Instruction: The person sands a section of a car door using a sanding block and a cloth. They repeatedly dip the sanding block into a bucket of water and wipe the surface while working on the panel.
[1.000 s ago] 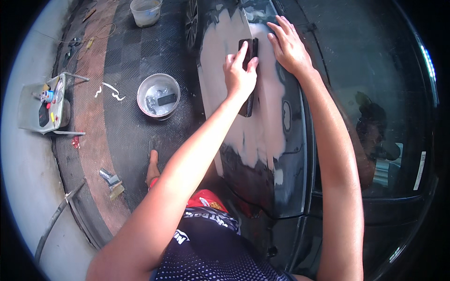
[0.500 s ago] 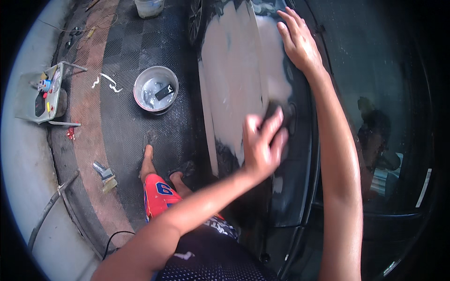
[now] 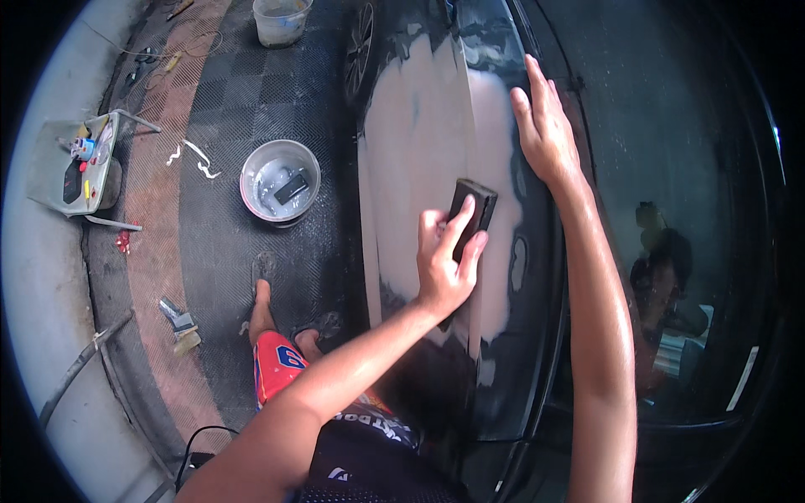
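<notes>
Over the car panel's pale patch (image 3: 411,142), the left grip (image 3: 449,267) is grasping a black block (image 3: 481,205), which is lying under the index finger (image 3: 460,220) and extending forward past the fingertips. The right grip (image 3: 547,134), holding nothing, is resting with fingers outstretched on dark bodywork (image 3: 521,335) right of the patch.

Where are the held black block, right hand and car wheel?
Held black block (image 3: 481,211), head view: exposed upper part.
Right hand (image 3: 549,141), head view: back of the hand.
Car wheel (image 3: 360,49), head view: spokes.
</notes>
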Action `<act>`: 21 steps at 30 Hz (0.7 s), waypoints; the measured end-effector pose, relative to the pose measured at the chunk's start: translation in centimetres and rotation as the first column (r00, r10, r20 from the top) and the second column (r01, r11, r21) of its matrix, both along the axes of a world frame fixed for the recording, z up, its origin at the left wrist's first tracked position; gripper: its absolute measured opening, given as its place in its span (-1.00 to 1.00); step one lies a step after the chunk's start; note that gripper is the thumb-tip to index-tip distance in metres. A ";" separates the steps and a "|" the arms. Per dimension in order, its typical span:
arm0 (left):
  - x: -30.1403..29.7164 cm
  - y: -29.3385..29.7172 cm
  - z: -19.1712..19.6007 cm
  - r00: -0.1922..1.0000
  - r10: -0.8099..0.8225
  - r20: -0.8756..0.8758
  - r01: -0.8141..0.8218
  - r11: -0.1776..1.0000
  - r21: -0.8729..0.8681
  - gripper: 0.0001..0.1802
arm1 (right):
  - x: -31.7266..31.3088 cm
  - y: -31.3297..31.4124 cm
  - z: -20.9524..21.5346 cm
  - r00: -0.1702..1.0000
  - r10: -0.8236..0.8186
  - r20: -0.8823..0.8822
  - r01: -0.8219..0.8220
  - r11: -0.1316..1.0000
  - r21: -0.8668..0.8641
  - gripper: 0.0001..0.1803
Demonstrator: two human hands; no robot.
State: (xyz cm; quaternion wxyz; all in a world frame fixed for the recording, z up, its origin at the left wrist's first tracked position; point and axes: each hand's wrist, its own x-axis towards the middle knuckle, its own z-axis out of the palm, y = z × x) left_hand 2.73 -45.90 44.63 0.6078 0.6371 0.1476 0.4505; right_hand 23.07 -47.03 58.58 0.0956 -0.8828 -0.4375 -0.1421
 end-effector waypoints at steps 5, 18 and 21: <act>16.7 12.7 1.6 0.975 0.170 -0.146 -0.177 0.984 -0.038 -0.56 | -1.0 2.0 0.5 1.000 -0.019 -0.007 0.019 0.997 -0.070 -0.33; 21.2 16.5 1.8 0.969 0.195 -0.153 -0.201 0.979 -0.020 -0.53 | -1.0 2.1 0.9 1.000 0.026 -0.008 -0.027 0.992 -0.125 -0.35; 17.7 13.2 0.5 0.988 0.114 -0.108 -0.118 0.993 -0.029 -0.54 | -0.5 1.6 0.5 1.000 0.026 -0.013 -0.028 0.989 -0.144 -0.34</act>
